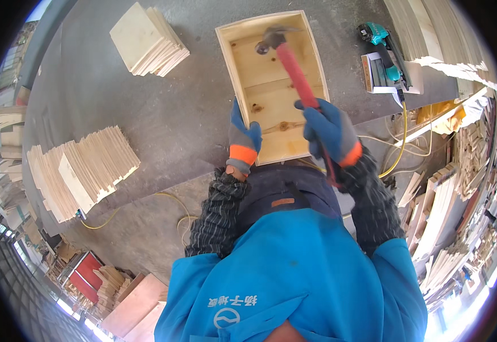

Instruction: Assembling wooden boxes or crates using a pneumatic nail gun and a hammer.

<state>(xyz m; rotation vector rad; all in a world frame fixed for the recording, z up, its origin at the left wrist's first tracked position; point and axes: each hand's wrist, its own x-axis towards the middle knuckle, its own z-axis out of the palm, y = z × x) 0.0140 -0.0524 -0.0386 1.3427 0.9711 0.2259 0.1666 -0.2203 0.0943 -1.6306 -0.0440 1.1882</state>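
An open wooden box (270, 85) of pale, knotty wood lies on the grey worktable, its open side facing up. My left hand (245, 137), in a blue and grey glove with an orange cuff, grips the box's left wall near its front corner. In my right hand (327, 128), gloved the same way, is a claw hammer (297, 71) with a red handle. The hammer's dark head is over the far part of the box, slightly blurred. Whether it touches the box I cannot tell.
A teal nail gun (386, 54) lies at the right by a small carton, with a yellow air hose (401, 145) running off the table. Thin wooden boards are stacked at the far left (146, 43) and near left (86, 168). Long planks (430, 34) lie at the far right.
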